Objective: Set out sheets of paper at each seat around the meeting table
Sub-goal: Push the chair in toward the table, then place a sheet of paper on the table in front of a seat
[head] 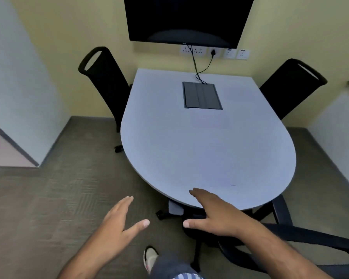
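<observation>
Against the yellow far wall, a dark wall screen (186,19) hangs above the straight end of the counter (208,141), whose near end is rounded so that seats can be spaced around its curve. Two black chairs stand at the far seats, the far-left chair (106,81) and the far-right chair (290,85), each angled toward the counter edge; a third, the near chair (290,236), sits partly tucked under the rounded end just beside the person. A grey cable box (201,95) is recessed in the counter top near the wall, and black cables (197,65) run from it up to a row of wall sockets (214,52), which judging by position keeps leads off the working surface. No sheets of paper can be made out with certainty: a faint pale rectangle may lie on the near part of the counter, but it is too indistinct to confirm. The right hand (212,210) is spread flat, empty, fingers over the near counter rim; the left hand (120,220) is likewise open and empty, held over the carpet (58,198). A small mark below the screen is unreadable.
</observation>
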`<action>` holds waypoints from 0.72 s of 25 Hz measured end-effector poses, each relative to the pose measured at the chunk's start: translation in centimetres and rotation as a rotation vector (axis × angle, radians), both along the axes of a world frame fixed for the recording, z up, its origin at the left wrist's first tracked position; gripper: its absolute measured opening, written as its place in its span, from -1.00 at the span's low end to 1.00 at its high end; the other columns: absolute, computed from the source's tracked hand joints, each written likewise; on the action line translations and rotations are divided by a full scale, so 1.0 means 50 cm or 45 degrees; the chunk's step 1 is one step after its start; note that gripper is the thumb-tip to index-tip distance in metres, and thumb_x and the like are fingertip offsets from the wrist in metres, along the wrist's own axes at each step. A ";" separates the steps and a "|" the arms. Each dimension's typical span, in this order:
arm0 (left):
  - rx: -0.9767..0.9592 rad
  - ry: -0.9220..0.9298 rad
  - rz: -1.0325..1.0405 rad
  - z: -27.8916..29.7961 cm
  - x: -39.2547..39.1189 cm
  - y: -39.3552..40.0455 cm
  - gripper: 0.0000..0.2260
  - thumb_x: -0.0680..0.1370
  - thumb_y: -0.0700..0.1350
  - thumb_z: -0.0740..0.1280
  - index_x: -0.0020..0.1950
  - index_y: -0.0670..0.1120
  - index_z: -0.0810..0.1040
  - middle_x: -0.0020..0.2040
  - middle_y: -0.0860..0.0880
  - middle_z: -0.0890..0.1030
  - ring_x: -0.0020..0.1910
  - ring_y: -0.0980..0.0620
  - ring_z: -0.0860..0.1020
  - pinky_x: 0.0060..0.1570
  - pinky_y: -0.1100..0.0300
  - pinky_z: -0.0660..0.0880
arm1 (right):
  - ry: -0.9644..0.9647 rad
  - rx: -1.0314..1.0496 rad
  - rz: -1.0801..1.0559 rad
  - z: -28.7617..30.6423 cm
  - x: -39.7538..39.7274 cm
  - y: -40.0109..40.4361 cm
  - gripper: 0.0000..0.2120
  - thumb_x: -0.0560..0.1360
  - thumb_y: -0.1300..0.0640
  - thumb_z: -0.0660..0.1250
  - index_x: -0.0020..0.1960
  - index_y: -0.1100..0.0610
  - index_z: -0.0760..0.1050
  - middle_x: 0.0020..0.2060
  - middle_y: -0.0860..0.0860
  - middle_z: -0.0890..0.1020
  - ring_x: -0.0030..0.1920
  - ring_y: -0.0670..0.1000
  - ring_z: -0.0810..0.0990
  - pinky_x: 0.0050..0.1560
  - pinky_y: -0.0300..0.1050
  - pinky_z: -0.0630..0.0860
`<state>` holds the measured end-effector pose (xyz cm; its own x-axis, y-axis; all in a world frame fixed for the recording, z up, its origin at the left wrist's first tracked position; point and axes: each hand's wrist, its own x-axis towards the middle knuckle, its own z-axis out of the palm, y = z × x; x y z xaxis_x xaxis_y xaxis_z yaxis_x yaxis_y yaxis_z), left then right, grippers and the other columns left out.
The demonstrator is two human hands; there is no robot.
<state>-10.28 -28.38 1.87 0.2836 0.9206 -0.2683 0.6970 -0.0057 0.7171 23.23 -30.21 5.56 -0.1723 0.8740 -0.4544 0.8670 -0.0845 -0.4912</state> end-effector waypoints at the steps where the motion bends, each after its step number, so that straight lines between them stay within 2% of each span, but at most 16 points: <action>1: -0.001 0.006 -0.007 -0.007 -0.008 0.026 0.05 0.30 0.65 0.17 0.67 0.13 0.14 0.68 0.18 0.13 0.65 0.18 0.08 0.62 0.08 0.12 | -0.016 -0.020 -0.011 -0.007 -0.007 0.023 0.12 0.30 -0.64 0.28 0.70 -0.22 -0.04 0.68 -0.30 0.05 0.68 -0.18 0.05 0.57 -0.07 0.18; 6: -0.088 0.082 -0.067 -0.042 -0.051 0.215 -0.14 0.45 0.44 0.35 0.65 0.11 0.20 0.64 0.18 0.19 0.63 0.13 0.15 0.58 0.04 0.24 | 0.002 -0.081 -0.108 -0.078 -0.043 0.200 0.05 0.36 -0.52 0.32 0.70 -0.17 0.02 0.69 -0.22 0.10 0.67 -0.09 0.14 0.58 -0.05 0.23; 9: -0.116 0.109 -0.061 -0.053 -0.074 0.345 -0.25 0.41 0.41 0.38 0.54 0.16 0.36 0.48 0.24 0.37 0.46 0.19 0.38 0.36 0.17 0.42 | 0.069 -0.135 -0.204 -0.117 -0.053 0.304 -0.03 0.40 -0.45 0.35 0.68 -0.14 0.10 0.66 -0.20 0.19 0.62 -0.08 0.26 0.54 -0.05 0.31; 11: -0.170 0.076 -0.010 -0.066 -0.079 0.421 -0.39 0.46 0.26 0.48 0.46 0.13 0.46 0.41 0.19 0.49 0.37 0.21 0.46 0.27 0.20 0.45 | 0.101 -0.149 -0.260 -0.136 -0.056 0.366 -0.12 0.46 -0.38 0.38 0.66 -0.13 0.14 0.64 -0.18 0.24 0.55 -0.07 0.37 0.50 -0.06 0.37; 14: -0.217 0.062 0.124 -0.102 -0.084 0.532 -0.56 0.52 -0.03 0.55 0.37 -0.04 0.57 0.29 0.00 0.63 0.33 0.03 0.57 0.34 0.07 0.50 | 0.105 -0.164 -0.315 -0.157 -0.066 0.444 -0.19 0.52 -0.30 0.40 0.65 -0.10 0.19 0.63 -0.12 0.27 0.48 -0.03 0.46 0.46 -0.06 0.40; 16: -0.262 0.075 0.171 -0.121 -0.082 0.580 -0.63 0.51 -0.11 0.56 0.29 -0.06 0.60 0.21 -0.03 0.66 0.28 -0.05 0.60 0.33 -0.01 0.52 | 0.157 -0.171 -0.375 -0.168 -0.070 0.464 -0.21 0.53 -0.28 0.41 0.65 -0.09 0.20 0.63 -0.11 0.29 0.50 -0.03 0.44 0.47 -0.08 0.39; 18: -0.318 0.085 0.134 -0.133 -0.079 0.619 -0.66 0.51 -0.11 0.56 0.26 -0.04 0.60 0.19 -0.01 0.66 0.24 -0.04 0.61 0.28 0.02 0.53 | 0.197 -0.177 -0.427 -0.182 -0.072 0.469 -0.23 0.53 -0.27 0.42 0.64 -0.10 0.22 0.62 -0.12 0.30 0.53 -0.04 0.40 0.48 -0.11 0.37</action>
